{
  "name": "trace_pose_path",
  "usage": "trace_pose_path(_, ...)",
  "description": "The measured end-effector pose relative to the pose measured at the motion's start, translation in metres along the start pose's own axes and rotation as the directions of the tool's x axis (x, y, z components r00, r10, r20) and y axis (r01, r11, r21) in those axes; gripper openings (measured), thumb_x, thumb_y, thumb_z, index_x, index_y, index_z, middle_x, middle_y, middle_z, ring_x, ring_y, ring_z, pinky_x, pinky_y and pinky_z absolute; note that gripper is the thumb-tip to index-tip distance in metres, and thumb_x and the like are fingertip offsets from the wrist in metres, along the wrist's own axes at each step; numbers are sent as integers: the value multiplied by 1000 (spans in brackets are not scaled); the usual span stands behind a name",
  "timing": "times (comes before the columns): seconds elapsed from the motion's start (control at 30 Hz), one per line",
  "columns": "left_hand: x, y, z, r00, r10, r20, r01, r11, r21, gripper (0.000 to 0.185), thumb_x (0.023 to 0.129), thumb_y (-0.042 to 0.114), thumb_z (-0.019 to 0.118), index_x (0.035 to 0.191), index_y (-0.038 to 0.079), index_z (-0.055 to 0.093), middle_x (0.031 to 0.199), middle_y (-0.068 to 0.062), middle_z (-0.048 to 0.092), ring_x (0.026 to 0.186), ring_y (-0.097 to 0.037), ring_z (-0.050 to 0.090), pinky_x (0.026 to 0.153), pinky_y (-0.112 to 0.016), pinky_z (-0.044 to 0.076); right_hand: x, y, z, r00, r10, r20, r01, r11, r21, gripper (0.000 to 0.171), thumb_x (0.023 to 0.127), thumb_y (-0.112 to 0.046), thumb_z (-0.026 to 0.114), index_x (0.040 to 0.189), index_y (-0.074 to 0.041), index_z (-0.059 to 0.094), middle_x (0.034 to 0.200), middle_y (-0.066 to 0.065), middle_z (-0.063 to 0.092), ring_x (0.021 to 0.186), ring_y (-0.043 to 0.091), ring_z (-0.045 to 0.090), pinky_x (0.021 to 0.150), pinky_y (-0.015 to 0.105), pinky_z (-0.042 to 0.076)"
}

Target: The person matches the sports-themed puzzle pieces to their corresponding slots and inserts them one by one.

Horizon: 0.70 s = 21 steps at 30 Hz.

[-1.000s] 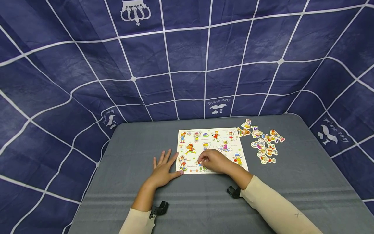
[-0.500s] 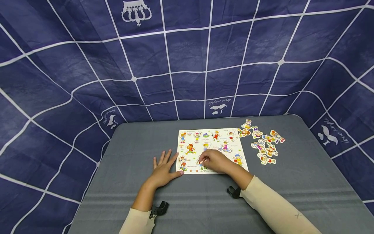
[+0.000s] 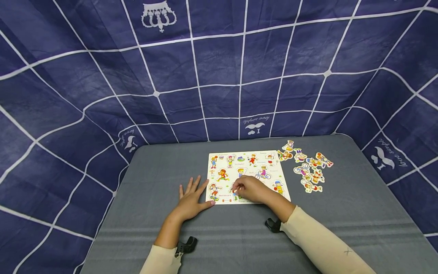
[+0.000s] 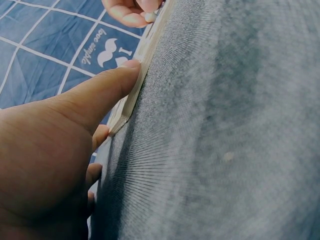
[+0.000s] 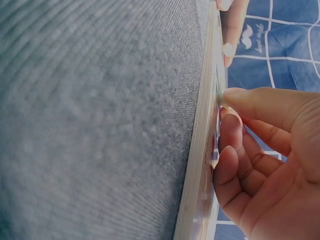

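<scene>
Head view looks forward and down over the whole bench [image 3: 143, 198]; both wrist views skim close along it, sharing the puzzle board [image 3: 246, 167] edge toward twelve o'clock.

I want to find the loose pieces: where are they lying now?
In the head view, the loose pieces lie in a cluster on the grey table, just right of the puzzle board, apart from both hands.

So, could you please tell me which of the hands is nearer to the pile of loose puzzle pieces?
Right. The right hand rests on the puzzle board, closer to the loose pieces beyond the board's right edge; the left hand lies flat at the board's left edge, farther away.
</scene>
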<state>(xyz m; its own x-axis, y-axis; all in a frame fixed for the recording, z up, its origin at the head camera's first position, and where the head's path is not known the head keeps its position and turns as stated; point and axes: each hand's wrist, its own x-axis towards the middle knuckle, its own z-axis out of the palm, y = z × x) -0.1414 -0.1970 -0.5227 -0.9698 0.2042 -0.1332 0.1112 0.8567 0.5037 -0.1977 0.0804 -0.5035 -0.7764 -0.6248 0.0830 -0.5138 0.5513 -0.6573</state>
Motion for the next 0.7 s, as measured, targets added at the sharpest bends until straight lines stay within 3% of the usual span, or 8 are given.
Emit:
trace_pose_path(0.4,-1,2,-2,1000,-7,11,7,1000,3,87,88,64,67,160,30,32,172,-8,12,159,-37,-2,119,-70,-11,-1,0,-1,1000,17,-7,-17,1000,2,9,87,-11,75,95,-16,74,86,-5,63,73,0,52,68,20,46)
trace_pose_path(0.7,-2,1,-1,1000,7,-6,-7,1000,-8,88,87,63,69,160,28,34,171,-11,14,159,-39,1,119,-71,-10,-3,-4,-8,993,67,-98,-59,995,79,10,91,-9,69,98,-14,74,89,-4,65,71,2,55,69,21,49)
